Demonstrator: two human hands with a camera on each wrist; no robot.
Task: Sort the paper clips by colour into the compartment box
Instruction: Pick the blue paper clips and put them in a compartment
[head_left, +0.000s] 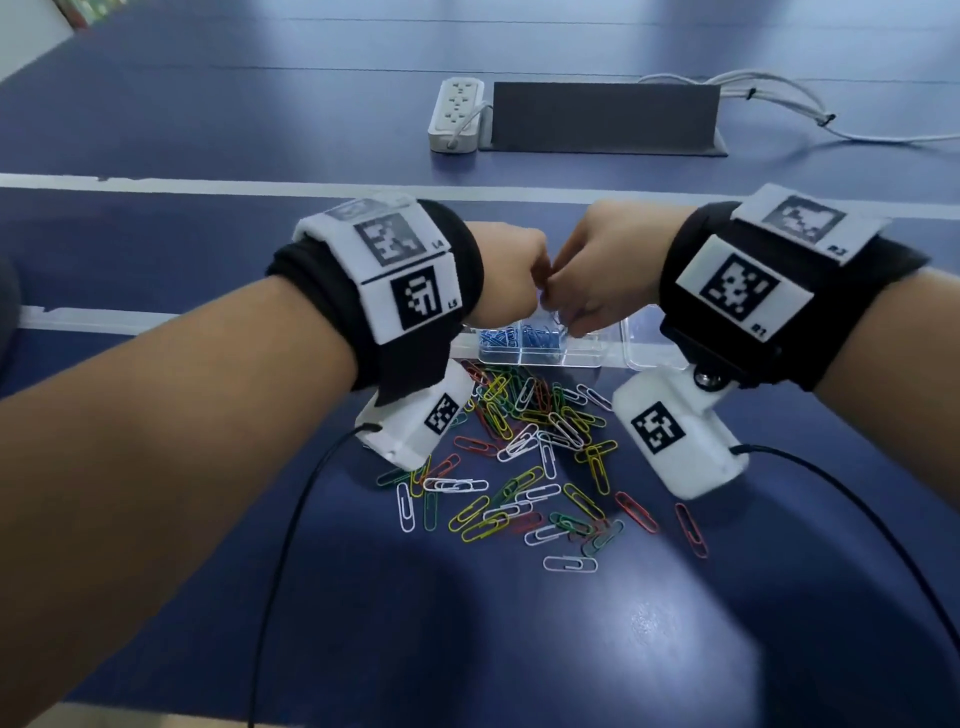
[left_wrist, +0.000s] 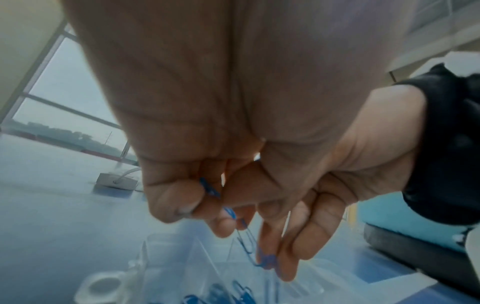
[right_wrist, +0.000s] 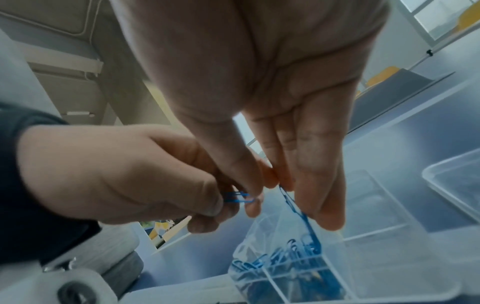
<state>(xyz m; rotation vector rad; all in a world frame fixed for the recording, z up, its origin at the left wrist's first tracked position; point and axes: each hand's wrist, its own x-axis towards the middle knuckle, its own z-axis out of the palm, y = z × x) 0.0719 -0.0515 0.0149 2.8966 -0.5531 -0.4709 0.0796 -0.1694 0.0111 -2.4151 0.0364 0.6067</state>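
Your left hand (head_left: 506, 275) and right hand (head_left: 597, 270) meet above compartment box (head_left: 641, 345), at 12 o'clock from mixed clip pile (head_left: 524, 457) on desk (head_left: 208, 130). Left hand pinches blue clips (right_wrist: 237, 197). Right fingers pinch blue clip chain (right_wrist: 301, 218) hanging into compartment with sorted blue clips (head_left: 519, 338).

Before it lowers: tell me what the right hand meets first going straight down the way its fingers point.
Probably the blue clips in the compartment box below the right hand; depth is unclear.
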